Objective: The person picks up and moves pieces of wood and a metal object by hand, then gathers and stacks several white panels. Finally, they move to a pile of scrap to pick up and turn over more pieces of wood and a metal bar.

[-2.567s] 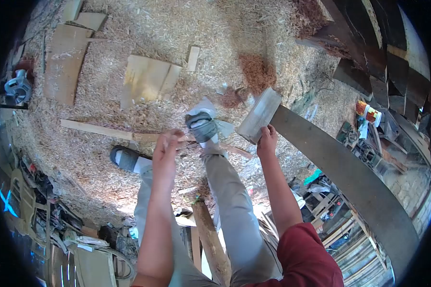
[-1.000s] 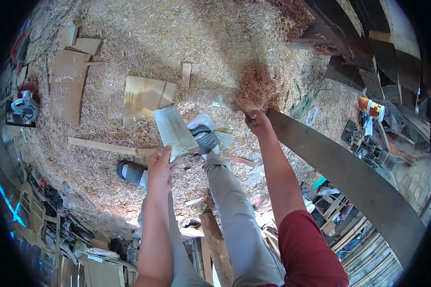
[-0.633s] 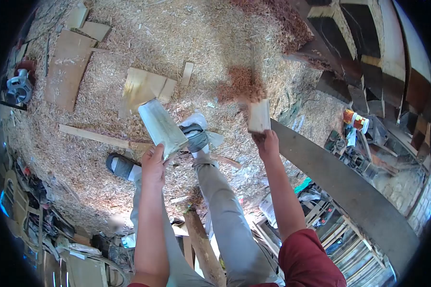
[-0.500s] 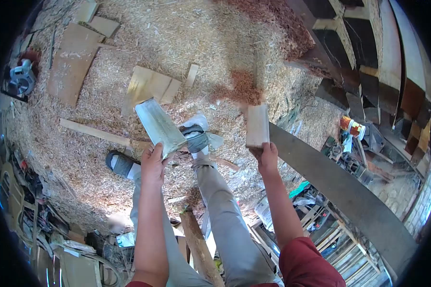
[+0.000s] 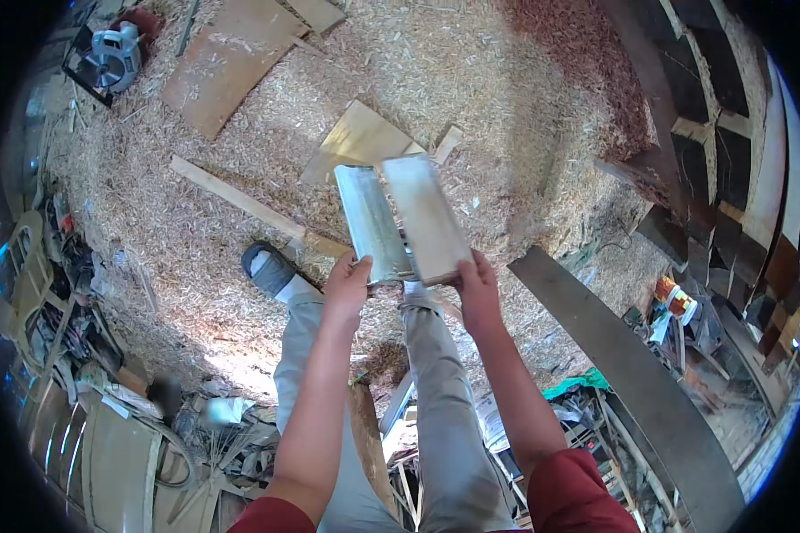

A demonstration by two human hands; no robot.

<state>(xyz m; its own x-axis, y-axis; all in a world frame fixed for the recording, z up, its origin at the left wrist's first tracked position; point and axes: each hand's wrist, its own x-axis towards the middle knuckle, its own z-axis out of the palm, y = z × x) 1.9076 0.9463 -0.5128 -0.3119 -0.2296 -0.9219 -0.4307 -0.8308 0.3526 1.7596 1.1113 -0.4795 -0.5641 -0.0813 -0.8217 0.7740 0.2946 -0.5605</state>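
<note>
My left hand (image 5: 348, 282) grips the near end of a pale, greyish wooden board (image 5: 373, 222) with a curved face. In my right hand (image 5: 476, 282) is a second short board (image 5: 425, 218), flat and pale, held by its near end. The two boards are side by side in front of me, tilted slightly, with their edges very close; whether they touch I cannot tell. Both hands are closed, the thumbs on top of the boards.
Wood shavings cover the ground (image 5: 267, 115). A circular saw (image 5: 116, 58) lies at the upper left, near a plywood sheet (image 5: 231, 67). A long curved plank (image 5: 631, 373) slants at my right. Stacked timber (image 5: 738, 178) stands at the far right. A sandalled foot (image 5: 269, 269) is below left.
My hands have come together, bringing the two boards from wide apart to side by side. The head view has shifted, so the ground objects appear farther right.
</note>
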